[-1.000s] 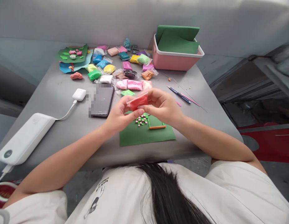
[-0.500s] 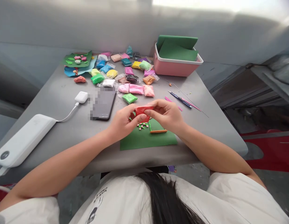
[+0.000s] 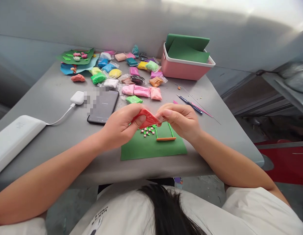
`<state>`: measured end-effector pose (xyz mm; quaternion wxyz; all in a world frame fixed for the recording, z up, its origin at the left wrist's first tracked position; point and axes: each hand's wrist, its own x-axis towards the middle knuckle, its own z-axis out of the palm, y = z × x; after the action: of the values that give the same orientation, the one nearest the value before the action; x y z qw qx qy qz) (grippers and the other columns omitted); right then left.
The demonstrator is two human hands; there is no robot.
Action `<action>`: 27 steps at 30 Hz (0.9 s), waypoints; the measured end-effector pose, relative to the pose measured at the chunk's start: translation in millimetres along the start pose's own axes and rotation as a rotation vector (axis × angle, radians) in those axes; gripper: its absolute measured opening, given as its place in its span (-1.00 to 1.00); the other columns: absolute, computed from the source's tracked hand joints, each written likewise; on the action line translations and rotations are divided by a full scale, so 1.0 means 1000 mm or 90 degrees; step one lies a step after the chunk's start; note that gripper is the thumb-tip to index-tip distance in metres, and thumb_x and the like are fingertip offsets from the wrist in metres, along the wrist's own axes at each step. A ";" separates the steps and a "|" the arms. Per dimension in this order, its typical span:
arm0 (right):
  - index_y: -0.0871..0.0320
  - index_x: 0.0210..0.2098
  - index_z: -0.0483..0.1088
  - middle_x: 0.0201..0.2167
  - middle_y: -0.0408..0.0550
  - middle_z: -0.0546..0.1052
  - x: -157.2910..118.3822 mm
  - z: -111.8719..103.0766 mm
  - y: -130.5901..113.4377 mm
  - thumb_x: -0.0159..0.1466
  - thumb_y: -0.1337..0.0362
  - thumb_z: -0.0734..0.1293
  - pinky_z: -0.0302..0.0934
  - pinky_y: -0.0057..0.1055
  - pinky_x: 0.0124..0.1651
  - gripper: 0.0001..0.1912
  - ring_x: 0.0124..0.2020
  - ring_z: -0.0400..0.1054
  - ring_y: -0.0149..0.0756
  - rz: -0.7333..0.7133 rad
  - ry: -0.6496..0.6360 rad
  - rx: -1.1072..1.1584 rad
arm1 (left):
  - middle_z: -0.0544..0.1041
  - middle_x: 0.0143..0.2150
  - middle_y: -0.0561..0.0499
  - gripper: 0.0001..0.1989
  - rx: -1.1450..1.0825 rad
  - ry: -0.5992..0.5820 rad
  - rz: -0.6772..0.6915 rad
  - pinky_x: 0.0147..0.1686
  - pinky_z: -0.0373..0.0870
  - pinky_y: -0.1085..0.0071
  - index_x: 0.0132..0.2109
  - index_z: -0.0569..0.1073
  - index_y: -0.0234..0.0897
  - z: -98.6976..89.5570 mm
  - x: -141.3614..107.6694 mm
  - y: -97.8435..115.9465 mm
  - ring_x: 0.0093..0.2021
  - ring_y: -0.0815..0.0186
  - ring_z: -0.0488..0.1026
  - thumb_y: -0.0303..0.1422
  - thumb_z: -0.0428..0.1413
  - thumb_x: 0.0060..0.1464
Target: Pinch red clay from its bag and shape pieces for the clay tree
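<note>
A red clay packet (image 3: 146,118) is held above the table in both hands. My left hand (image 3: 122,125) grips its left side between thumb and fingers. My right hand (image 3: 182,120) pinches the clear wrapper edge at its right end. Beneath them lies a green sheet (image 3: 153,150). On the sheet are small pink balls with green leaves (image 3: 147,131), and a frame of green strips over an orange strip (image 3: 166,139). The upper part of the sheet is hidden behind the hands.
Many coloured clay packets (image 3: 141,91) cover the table's back middle. A pink basket (image 3: 182,70) holds green sheets. A phone (image 3: 103,107) and a white power bank (image 3: 19,138) are left; pen-like tools (image 3: 190,104) lie right. Finished clay pieces (image 3: 76,58) sit back left.
My right hand has moved from the packet's face to its right end. The packet now tilts down to the right, held mainly by my left hand. The camera view has shifted slightly.
</note>
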<state>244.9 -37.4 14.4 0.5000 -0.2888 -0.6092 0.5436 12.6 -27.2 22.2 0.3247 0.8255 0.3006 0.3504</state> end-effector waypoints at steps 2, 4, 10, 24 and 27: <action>0.03 -0.34 0.72 -0.41 -0.13 0.66 0.000 0.000 0.001 0.33 0.14 0.54 0.48 -0.44 -0.30 -0.84 -0.39 0.52 -0.39 0.017 -0.020 0.019 | 0.59 -0.23 -0.03 -0.77 0.027 -0.010 0.012 -0.13 0.38 0.26 -0.15 0.51 -0.20 -0.002 0.002 0.000 -0.24 0.23 0.48 -0.31 -0.03 0.42; 0.05 -0.35 0.72 -0.43 -0.13 0.64 0.001 0.000 0.001 0.30 0.15 0.56 0.47 -0.43 -0.30 -0.86 -0.40 0.50 -0.38 0.027 -0.028 0.020 | 0.60 -0.23 -0.03 -0.76 0.043 -0.017 0.018 -0.10 0.37 0.25 -0.18 0.50 -0.19 -0.002 0.003 0.000 -0.23 0.21 0.48 -0.32 -0.03 0.41; 0.05 -0.34 0.72 -0.44 -0.13 0.66 0.001 -0.001 0.000 0.27 0.20 0.58 0.48 -0.44 -0.29 -0.92 -0.39 0.53 -0.38 0.026 -0.042 0.014 | 0.60 -0.28 -0.02 -0.72 0.054 -0.027 0.034 -0.11 0.36 0.25 -0.20 0.52 -0.18 -0.001 0.005 0.002 -0.26 0.21 0.48 -0.31 -0.05 0.43; 0.11 -0.32 0.73 -0.43 -0.11 0.68 0.002 -0.003 0.000 0.28 0.27 0.58 0.49 -0.51 -0.30 -0.94 -0.39 0.54 -0.43 0.021 -0.069 0.021 | 0.59 -0.28 -0.02 -0.73 0.074 -0.011 0.071 -0.15 0.35 0.30 -0.21 0.48 -0.24 -0.001 0.004 -0.002 -0.24 0.23 0.49 -0.34 -0.06 0.45; 0.11 -0.34 0.73 -0.45 -0.11 0.68 0.002 -0.003 0.000 0.28 0.28 0.57 0.49 -0.49 -0.31 -0.94 -0.41 0.54 -0.41 0.021 -0.070 0.010 | 0.59 -0.28 -0.01 -0.73 0.083 -0.012 0.071 -0.13 0.36 0.30 -0.21 0.47 -0.24 -0.002 0.004 -0.002 -0.23 0.23 0.49 -0.35 -0.06 0.44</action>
<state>246.6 -34.5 15.1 0.4586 -0.2645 -0.6266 0.5719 12.9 -22.9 23.1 0.2528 0.8635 0.2736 0.3399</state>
